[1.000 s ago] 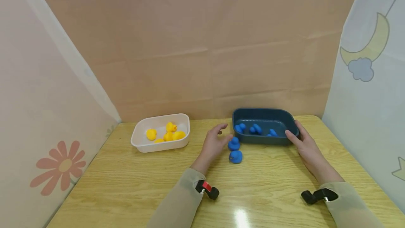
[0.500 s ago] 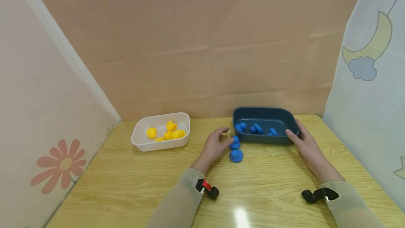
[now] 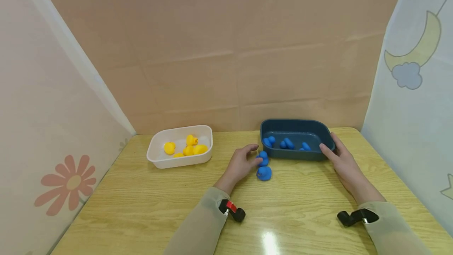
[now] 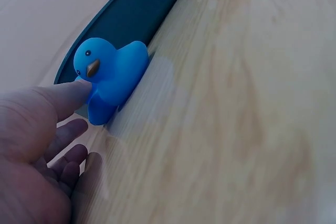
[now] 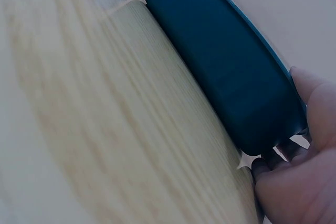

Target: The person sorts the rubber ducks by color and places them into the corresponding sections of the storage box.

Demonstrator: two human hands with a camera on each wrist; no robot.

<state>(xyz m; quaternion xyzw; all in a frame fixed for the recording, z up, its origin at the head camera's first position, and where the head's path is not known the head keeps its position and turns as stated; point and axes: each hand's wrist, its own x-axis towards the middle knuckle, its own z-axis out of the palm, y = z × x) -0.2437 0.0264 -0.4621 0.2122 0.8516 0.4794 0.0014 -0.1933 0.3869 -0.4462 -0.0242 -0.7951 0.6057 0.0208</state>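
Observation:
Two blue rubber ducks sit one behind the other on the table in the head view, a far duck (image 3: 263,157) and a near duck (image 3: 264,173). My left hand (image 3: 241,165) is at the far duck's left side; its thumb overlaps the body, while the index finger stays spread beyond the head. In the left wrist view the thumb (image 4: 71,95) overlaps the near duck (image 4: 113,74) and mostly hides the other one. My right hand (image 3: 341,163) grips the right end of a dark blue tray (image 3: 301,155), thumb over the rim, fingers outside. Several blue ducks lie inside.
A white tray (image 3: 180,162) with several yellow rubber ducks (image 3: 170,148) stands at the back left of the wooden table (image 3: 159,207). A brown backdrop (image 3: 184,58) rises behind both trays, and pale printed panels stand at either side.
My left hand has shifted slightly right, its thumb coming down over the far duck's side. My right hand stays on the dark blue tray. The whole head view has drifted a little.

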